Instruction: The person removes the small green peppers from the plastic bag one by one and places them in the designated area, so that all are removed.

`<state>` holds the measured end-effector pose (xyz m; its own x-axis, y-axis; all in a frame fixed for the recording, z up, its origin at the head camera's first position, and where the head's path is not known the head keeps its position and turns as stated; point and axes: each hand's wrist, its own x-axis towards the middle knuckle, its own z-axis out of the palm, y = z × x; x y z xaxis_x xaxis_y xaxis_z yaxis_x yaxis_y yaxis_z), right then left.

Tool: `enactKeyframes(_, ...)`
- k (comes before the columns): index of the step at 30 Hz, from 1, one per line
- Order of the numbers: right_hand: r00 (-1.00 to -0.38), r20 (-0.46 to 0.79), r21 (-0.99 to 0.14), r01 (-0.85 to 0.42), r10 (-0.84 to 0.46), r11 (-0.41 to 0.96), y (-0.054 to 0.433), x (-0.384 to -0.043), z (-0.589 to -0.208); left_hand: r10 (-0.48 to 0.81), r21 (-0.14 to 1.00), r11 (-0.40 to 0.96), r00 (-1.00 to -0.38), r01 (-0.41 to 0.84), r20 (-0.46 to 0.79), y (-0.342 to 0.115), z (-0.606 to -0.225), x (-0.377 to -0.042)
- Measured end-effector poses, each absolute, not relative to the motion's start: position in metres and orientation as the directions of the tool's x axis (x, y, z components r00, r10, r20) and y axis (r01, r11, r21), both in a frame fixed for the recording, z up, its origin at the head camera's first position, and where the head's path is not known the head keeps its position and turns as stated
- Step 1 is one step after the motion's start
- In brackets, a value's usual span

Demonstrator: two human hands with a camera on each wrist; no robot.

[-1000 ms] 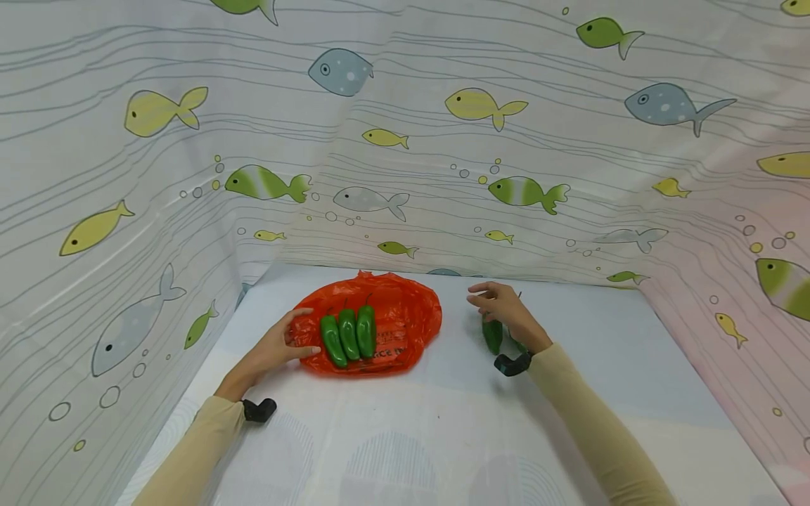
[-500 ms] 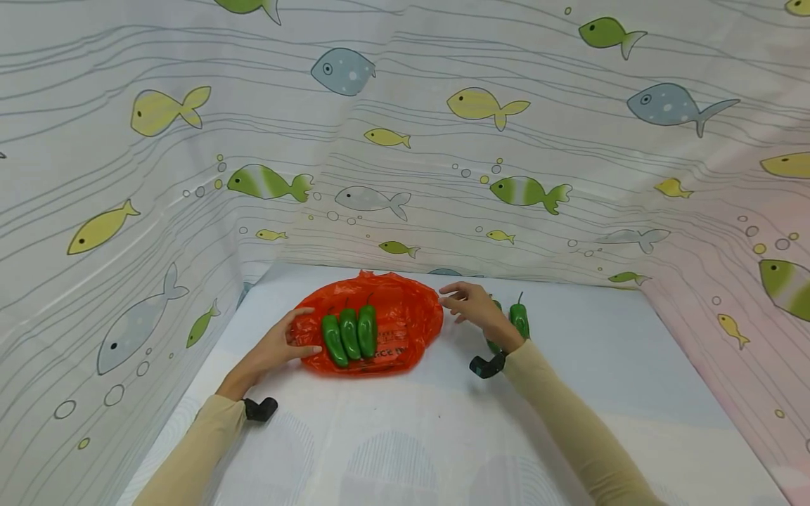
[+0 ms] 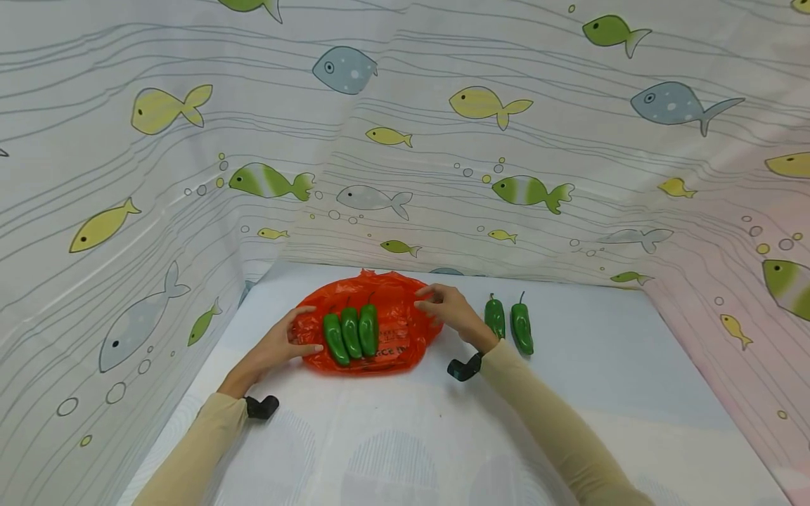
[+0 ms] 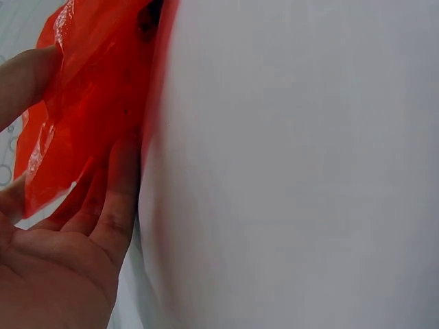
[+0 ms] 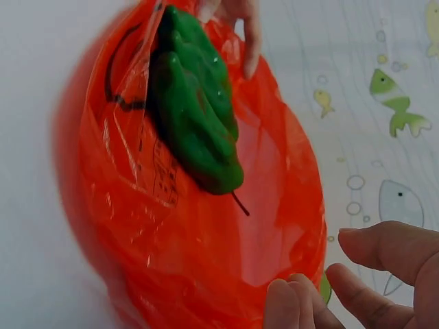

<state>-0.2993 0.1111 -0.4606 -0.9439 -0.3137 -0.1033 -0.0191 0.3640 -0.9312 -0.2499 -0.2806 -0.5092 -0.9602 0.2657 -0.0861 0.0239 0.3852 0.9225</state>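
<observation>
orange bag between hands, left hand touching

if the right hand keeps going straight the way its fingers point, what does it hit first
Most likely the orange plastic bag: the right hand points left at its right edge, already at or nearly touching it. The three peppers lie further along.

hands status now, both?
Left hand: open, fingers pressing the crumpled orange plastic bag.
Right hand: open, empty, fingers loosely curled at the bag's far right edge.

Your near counter lies open. Farther off, the orange bag carrying three peppers blocks the middle, two loose peppers lie right of it, and curtain walls close the left, far and right sides.
</observation>
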Motion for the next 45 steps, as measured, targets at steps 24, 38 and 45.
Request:
enactKeyframes(24,-0.912,-0.178,-0.919,0.021,-0.368,0.394,0.059,-0.309,-0.481,0.262,0.922,0.387,-0.960,0.015,-0.095,-0.279,-0.507,-0.248)
enactKeyframes(38,-0.916,-0.194,-0.909,0.032,-0.352,0.417,0.036,-0.313,-0.491,0.257,0.921,0.389,-0.961,0.005,-0.104,-0.279,-0.507,-0.248)
enactKeyframes(45,-0.911,-0.196,-0.920,0.043,-0.364,0.389,0.030,-0.317,-0.492,0.256,0.916,0.402,-0.961,0.009,-0.103,-0.280,-0.508,-0.248)
